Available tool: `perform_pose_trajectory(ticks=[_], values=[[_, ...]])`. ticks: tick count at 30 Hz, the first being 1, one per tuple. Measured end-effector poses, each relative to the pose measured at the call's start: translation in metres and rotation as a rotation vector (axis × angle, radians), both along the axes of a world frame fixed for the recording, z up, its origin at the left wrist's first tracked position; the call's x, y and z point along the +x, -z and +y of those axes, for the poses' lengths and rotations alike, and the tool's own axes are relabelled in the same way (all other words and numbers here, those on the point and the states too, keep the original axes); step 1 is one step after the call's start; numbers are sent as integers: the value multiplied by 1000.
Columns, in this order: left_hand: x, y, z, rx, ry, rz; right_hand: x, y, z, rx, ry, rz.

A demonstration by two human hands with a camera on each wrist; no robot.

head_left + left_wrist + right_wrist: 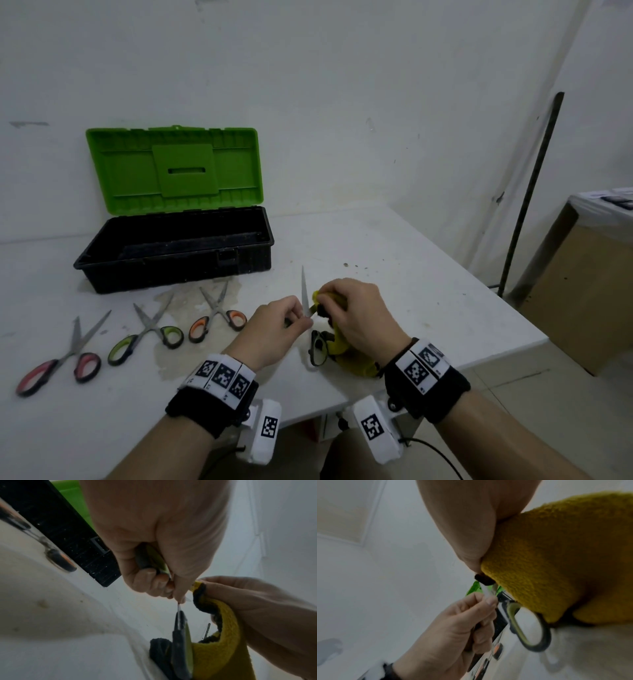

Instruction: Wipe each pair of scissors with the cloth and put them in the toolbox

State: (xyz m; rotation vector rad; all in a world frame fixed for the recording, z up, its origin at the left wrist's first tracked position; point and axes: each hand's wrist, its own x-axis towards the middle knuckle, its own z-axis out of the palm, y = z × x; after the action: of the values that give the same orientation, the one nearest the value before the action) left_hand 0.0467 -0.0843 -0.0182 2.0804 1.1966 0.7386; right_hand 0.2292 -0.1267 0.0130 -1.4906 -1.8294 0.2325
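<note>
My left hand point(298, 320) grips a pair of green-and-black scissors point(303, 289) by one handle point(150, 559), and one blade points up. Its other handle loop point(317, 346) hangs low near the table. My right hand point(330, 303) holds a yellow cloth point(339, 346) bunched against the scissors by the pivot; the cloth hides the second blade. The black toolbox point(171, 274) stands with its green lid point(174, 168) raised, at the back left. In front of it lie three other pairs: pink-handled point(58, 356), green-handled point(147, 330) and orange-handled point(215, 317).
The white table point(428, 274) ends at a slanted right edge close to my right hand. Past it stand a cardboard box point(582, 291) and a dark pole point(531, 192) against the wall. A brownish stain point(178, 346) marks the table by the loose scissors.
</note>
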Motion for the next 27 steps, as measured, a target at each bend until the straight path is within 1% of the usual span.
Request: perform_pose_trajectory(ticks=[3, 5, 7, 9, 12, 15, 17, 19, 22, 24, 27], values=[[3, -2, -3, 72, 24, 62, -4, 4, 2, -90, -9, -41], [2, -2, -4, 85, 26, 85, 3, 1, 7, -124, 50, -22], [0, -2, -3, 56, 27, 76, 14, -4, 12, -128, 135, 6], [-1, -1, -2, -7, 21, 27, 22, -9, 13, -79, 176, 55], [0, -2, 1, -101, -1, -77, 15, -13, 5, 1, 87, 114], [0, -2, 4, -145, 5, -154, -2, -5, -1, -31, -21, 47], [-2, -2, 6, -143, 9, -164, -7, -2, 1, -47, -30, 12], [-6, -2, 8, -119, -2, -150, -6, -5, 8, -27, 14, 17], [-13, -5, 9, -106, -26, -156, -3, -16, 15, 13, 81, 113], [-17, -10, 9, -128, -43, -208, -8, -21, 14, 30, 49, 179], [-21, -21, 8, -135, -44, -259, -27, -22, 8, 28, -45, 123]])
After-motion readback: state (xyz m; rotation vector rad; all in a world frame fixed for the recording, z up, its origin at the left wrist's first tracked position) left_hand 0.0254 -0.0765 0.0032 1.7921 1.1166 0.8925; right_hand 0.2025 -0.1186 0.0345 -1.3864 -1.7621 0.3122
